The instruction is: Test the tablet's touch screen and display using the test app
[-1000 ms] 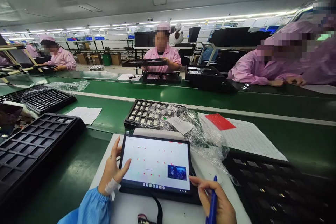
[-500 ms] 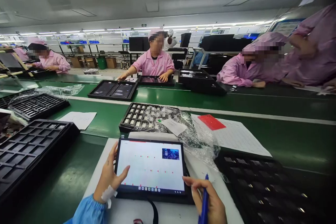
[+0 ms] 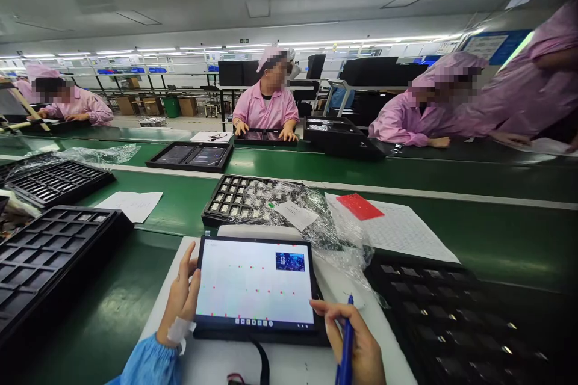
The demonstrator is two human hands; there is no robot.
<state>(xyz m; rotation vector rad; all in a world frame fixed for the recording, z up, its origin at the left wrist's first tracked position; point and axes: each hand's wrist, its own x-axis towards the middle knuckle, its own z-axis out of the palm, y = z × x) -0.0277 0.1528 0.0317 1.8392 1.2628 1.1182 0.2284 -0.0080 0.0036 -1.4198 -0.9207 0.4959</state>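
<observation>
Two hands at a lit tablet (image 3: 255,286)
Left hand (image 3: 181,301) grips the tablet's left edge, fingers together; right hand (image 3: 356,346), fingers clamped on a blue pen (image 3: 345,343), rests at its right corner

Glossy glass on the flat black-framed tablet (image 3: 255,284), its white screen throwing a smooth sheen, and it sits on a matt white board (image 3: 289,367). The blue plastic pen (image 3: 347,343) looks slick and shiny. Matt black moulded plastic on the compartment tray (image 3: 49,249) at the left, dull and ribbed. Crinkled clear plastic film (image 3: 334,234) glints over the gridded black tray (image 3: 235,198). The green conveyor belt (image 3: 474,177) has a smooth, slightly reflective finish. Plain matt paper on the white printed sheet (image 3: 401,231), with a flat red card (image 3: 359,206) lying on it. Soft blue cloth on the sleeve (image 3: 149,364).
</observation>
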